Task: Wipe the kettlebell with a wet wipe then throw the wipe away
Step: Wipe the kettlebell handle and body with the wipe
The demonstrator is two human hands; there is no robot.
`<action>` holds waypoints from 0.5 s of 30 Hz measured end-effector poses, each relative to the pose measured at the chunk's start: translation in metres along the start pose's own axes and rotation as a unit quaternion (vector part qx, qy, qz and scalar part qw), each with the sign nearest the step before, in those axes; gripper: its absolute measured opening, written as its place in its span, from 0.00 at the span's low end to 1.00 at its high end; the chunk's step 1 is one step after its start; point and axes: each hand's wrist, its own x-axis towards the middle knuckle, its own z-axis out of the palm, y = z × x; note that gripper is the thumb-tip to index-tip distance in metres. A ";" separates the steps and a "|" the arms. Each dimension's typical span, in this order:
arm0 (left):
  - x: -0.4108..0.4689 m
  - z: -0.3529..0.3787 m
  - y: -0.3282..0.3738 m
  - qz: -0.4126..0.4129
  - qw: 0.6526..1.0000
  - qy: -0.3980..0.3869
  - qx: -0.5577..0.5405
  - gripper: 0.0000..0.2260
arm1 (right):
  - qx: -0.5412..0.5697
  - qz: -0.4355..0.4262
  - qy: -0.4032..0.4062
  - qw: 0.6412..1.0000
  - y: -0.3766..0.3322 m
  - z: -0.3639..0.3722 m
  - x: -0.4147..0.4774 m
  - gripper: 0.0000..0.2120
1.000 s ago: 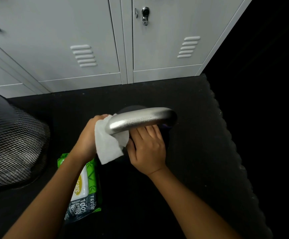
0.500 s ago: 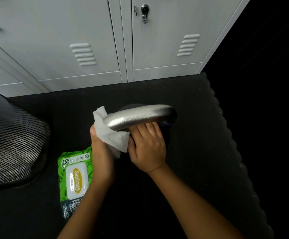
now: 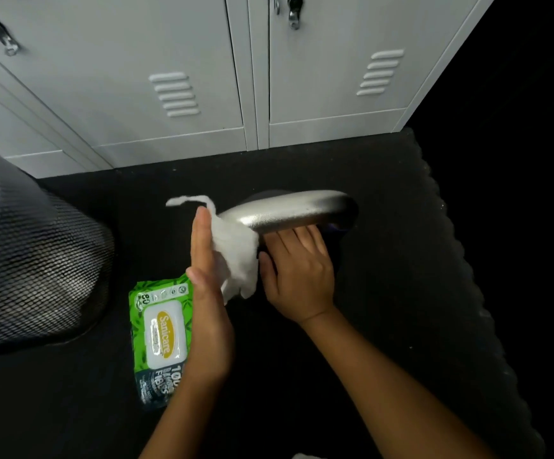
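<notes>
The kettlebell's silver handle runs left to right at the middle of the view; its dark body below is mostly hidden. My right hand rests on the kettlebell just under the handle, fingers tucked beneath it. My left hand presses a white wet wipe against the handle's left end with flat, extended fingers. A corner of the wipe sticks up above my fingertips.
A green wet-wipe pack lies on the black floor mat left of my left forearm. A black mesh bin stands at the far left. Grey lockers line the back. The mat's edge runs down the right.
My left hand has turned from wrapping over the handle's left end to pressing the wipe against it from the side, forearm swinging right and uncovering the wipe pack. My right hand stayed put.
</notes>
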 end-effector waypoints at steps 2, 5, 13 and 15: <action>0.006 -0.004 -0.007 -0.067 0.997 0.004 -0.040 0.23 | -0.006 -0.001 -0.002 1.000 0.000 0.000 -0.002 0.15; 0.012 -0.007 -0.005 -0.128 0.990 0.024 -0.043 0.20 | -0.018 -0.006 -0.005 1.000 -0.001 -0.001 -0.002 0.18; 0.022 -0.009 -0.005 -0.056 0.998 -0.003 0.005 0.16 | -0.019 -0.005 0.004 1.000 -0.001 0.000 -0.002 0.19; 0.043 -0.018 0.005 -0.049 0.994 -0.017 0.101 0.13 | -0.020 -0.003 0.005 1.000 0.000 -0.001 -0.001 0.19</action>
